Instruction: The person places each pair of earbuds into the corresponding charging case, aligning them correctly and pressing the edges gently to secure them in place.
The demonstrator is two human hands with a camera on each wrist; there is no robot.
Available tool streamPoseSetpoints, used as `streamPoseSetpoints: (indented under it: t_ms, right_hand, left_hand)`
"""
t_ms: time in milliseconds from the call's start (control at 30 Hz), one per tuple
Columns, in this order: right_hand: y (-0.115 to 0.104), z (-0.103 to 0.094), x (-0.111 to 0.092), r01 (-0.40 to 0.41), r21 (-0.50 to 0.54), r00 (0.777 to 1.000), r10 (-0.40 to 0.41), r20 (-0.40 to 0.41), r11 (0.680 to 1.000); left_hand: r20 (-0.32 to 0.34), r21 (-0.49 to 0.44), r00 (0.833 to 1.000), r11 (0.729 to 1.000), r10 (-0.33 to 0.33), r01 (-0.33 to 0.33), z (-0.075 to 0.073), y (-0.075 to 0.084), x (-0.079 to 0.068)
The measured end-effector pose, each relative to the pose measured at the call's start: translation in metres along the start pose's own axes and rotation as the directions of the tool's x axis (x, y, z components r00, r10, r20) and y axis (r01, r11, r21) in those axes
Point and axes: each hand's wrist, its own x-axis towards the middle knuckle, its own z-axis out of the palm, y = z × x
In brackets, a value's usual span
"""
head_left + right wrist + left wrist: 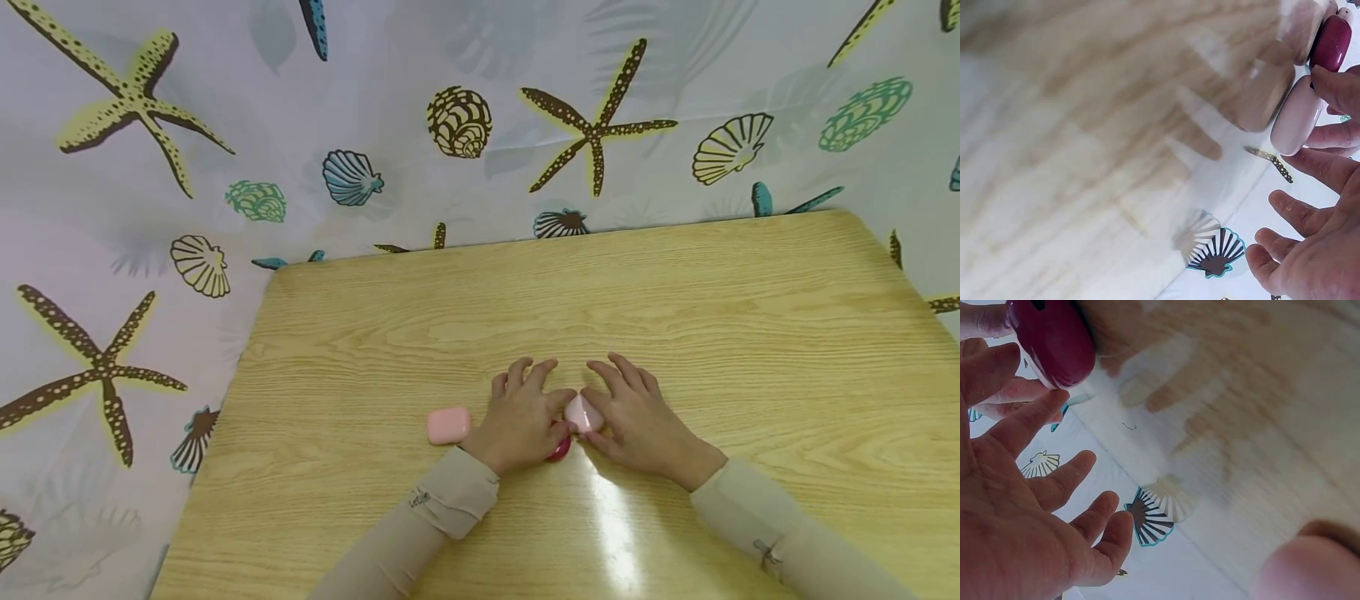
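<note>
My left hand (521, 421) is low over the table, with thumb and index finger at opposite ends of a glossy magenta rounded piece (1054, 347), pinching it. In the head view the fingers cover much of this piece. Just to its right, my right hand (643, 423) pinches a pale pink, smooth rounded piece (583, 414) between thumb and index finger. Its other fingers are spread and bent, as the right wrist view shows. The two pieces sit close together; whether they touch I cannot tell. What kind of items they are is unclear.
A salmon-pink rounded rectangular piece (448, 425) lies left of my left hand. The glossy wood-grain table (375, 350) reflects the hands. A white cloth (390, 50) printed with starfish and shells hangs behind the table and along its sides.
</note>
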Motion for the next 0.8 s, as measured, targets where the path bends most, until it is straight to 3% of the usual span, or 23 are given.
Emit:
streamPoseSetpoints:
  t_ms: [633, 800]
  right_hand:
    - [-0.003, -0.002, -0.005, -0.032, 0.016, 0.999, 0.032, 0.031, 0.999]
    - [-0.003, -0.010, -0.002, -0.034, 0.010, 0.999, 0.034, -0.015, 0.999]
  left_hand:
    - [-0.017, -0.003, 1.000, 1.000, 0.009, -0.009, 0.003, 0.000, -0.005]
    - [-0.049, -0.005, 0.999, 1.000, -0.015, 0.015, -0.004, -0.004, -0.006]
